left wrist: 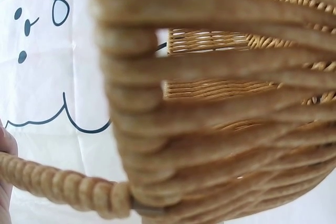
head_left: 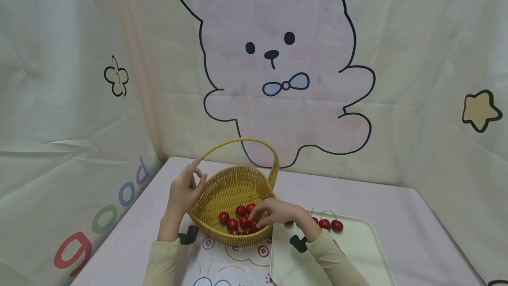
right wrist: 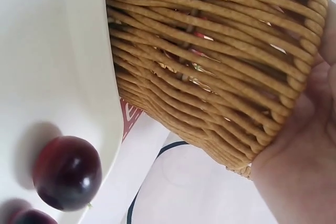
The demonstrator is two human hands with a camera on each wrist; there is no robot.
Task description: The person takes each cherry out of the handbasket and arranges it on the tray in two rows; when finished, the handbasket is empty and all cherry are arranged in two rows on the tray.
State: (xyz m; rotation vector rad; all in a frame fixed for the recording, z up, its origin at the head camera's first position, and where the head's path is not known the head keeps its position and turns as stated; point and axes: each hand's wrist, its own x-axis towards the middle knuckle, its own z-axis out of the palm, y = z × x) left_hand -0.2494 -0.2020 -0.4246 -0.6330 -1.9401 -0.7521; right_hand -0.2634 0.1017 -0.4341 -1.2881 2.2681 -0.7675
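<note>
A yellow-brown wicker basket (head_left: 234,175) with a tall hooped handle (head_left: 248,139) stands before me. My left hand (head_left: 185,187) holds the handle low on its left side, fingers bent; in the left wrist view only a sliver of that hand shows behind the handle (left wrist: 63,184). Several red cherries (head_left: 232,223) lie together at the near right of the basket's inside. Over the basket's right rim reaches my right hand (head_left: 275,212), its thumb and fingers bent around a cherry (head_left: 254,225) among the others. In the right wrist view the wicker wall hides the fingertips.
A pale tray (head_left: 337,250) lies right of the basket, under my right forearm. Several cherries (head_left: 337,226) sit near its far edge, some behind the wrist. A patterned white cloth (head_left: 234,268) covers the near tabletop, and printed fabric walls (head_left: 381,144) enclose the table.
</note>
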